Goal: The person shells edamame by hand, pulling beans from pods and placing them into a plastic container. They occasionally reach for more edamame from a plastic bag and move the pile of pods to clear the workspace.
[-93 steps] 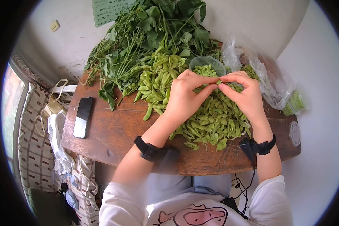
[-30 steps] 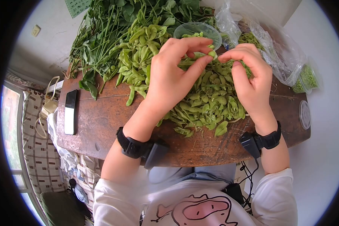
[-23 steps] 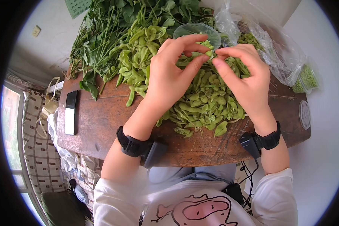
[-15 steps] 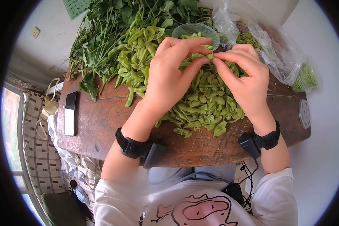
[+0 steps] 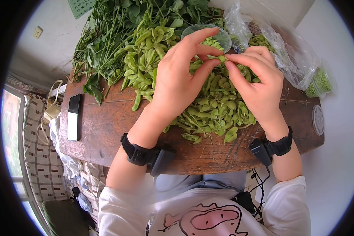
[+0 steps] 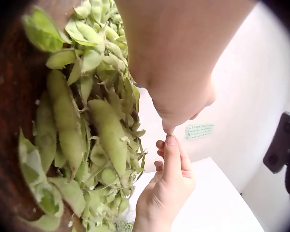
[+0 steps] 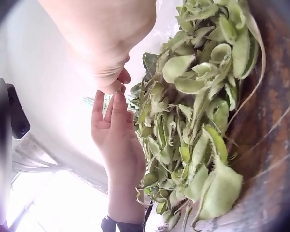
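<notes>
Over the pile, my left hand pinches a small green soybean between thumb and a finger, with its index finger raised. From the other side, the thumb and index finger of my right hand pinch at the same bean. In both wrist views the fingertips meet, and little of the bean shows between them. A heap of flattened, split soybean pods lies beneath the hands. Fuller green pods are piled to the left. Just behind the hands stands a clear plastic bowl with shelled beans, partly hidden by the left hand.
Leafy soybean stalks cover the back left of the wooden table. A phone lies at the left. Toward the right are a clear plastic bag, a tub of beans and a round lid.
The head view has shifted since the oldest frame. A second ago the right hand was apart from the left; it has moved left to the bean. The left index finger has risen.
</notes>
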### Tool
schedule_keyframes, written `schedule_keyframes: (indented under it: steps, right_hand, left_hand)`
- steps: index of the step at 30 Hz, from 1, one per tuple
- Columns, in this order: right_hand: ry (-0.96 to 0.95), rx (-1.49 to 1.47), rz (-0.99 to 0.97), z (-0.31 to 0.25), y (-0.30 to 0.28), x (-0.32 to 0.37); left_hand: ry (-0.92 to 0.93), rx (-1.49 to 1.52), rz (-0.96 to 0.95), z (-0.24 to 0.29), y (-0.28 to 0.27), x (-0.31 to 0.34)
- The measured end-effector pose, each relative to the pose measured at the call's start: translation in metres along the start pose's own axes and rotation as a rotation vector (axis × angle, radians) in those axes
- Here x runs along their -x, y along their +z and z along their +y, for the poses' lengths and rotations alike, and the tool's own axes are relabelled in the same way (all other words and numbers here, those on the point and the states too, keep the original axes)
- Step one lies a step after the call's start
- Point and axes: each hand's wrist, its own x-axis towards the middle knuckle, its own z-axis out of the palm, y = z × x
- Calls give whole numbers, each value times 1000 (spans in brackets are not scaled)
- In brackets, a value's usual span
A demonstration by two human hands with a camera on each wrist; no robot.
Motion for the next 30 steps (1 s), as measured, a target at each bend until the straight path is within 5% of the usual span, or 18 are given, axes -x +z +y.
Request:
schedule_keyframes:
  steps: [7,30]
  right_hand:
    - [-148,116,25,2,1,-1]
    - [-73,33,-13,0,-1,-2]
  left_hand:
    - [-114,96,6,12,0,1]
    - [-56,151,-39,6,-1,1]
